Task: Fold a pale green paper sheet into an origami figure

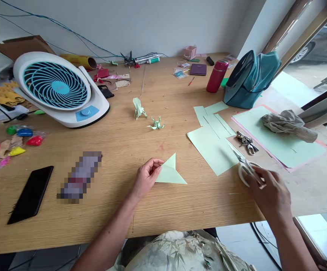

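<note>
My left hand [148, 175] pinches the left side of a folded pale green paper [170, 172], thumb on top. One pointed corner of the paper rises away from me and another points right. At the right, my right hand [270, 190] is closed on a pair of white-handled scissors [247, 167]. Their blades point up and left, over the corner of a flat green sheet [212, 150]. Cut green paper strips [215, 116] lie just beyond that sheet. Farther off stand two folded green paper figures, a taller one [138, 108] and a small one [156, 123].
A white and blue fan [60, 88] stands at the left, with a black phone [32, 194] nearer me. Keys [247, 142] lie by a green paper stack [282, 139] topped by a crumpled cloth [289, 126]. Behind are a red flask [217, 76] and a teal bag [250, 79].
</note>
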A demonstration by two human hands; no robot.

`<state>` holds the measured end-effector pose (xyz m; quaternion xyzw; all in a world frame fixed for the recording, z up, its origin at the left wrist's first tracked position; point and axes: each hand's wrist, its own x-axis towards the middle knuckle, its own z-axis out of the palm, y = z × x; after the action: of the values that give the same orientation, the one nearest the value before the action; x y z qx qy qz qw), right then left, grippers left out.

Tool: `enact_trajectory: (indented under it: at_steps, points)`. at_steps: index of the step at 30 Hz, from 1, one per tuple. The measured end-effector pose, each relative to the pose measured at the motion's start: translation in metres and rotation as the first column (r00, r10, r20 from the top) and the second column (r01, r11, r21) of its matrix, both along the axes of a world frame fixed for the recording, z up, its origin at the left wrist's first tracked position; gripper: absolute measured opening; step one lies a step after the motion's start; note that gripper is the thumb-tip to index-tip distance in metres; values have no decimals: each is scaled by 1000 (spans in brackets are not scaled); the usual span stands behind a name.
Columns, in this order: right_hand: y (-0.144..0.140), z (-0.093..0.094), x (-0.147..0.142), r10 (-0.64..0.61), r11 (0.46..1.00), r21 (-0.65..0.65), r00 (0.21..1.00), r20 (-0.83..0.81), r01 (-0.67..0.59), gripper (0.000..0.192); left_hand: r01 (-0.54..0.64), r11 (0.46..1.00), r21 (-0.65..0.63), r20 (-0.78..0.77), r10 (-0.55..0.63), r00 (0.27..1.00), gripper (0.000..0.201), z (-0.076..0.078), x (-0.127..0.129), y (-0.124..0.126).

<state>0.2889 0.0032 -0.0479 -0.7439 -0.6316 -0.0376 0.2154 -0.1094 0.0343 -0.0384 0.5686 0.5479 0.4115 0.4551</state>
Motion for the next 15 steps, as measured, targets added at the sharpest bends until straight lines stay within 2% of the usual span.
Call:
enact_trajectory:
  at_steps: [5, 8, 10, 11, 13, 15]
  points:
    - [38, -1, -18, 79, 997, -26, 997, 1, -79, 29, 51, 997, 50, -109, -46, 993, 20, 3, -1, -3]
    - [37, 1, -32, 112, 990, 76, 992, 61, -117, 32, 77, 990, 118, -145, -60, 988, 19, 6, -4, -5]
    - [30, 4, -53, 207, 969, 135, 978, 15, -207, 28, 96, 985, 143, -165, -72, 984, 20, 7, -5, -5]
    - [26, 7, -68, 284, 947, 170, 957, -55, -271, 25, 104, 983, 149, -182, -76, 980, 20, 8, -5, -5]
    - [18, 13, -103, 484, 875, 135, 850, -207, -465, 22, 127, 978, 166, -244, -85, 966, 19, 8, -4, -5]
    - [14, 17, -136, 594, 801, 128, 752, -284, -584, 25, 162, 965, 205, -338, -86, 937, 19, 8, -4, -7]
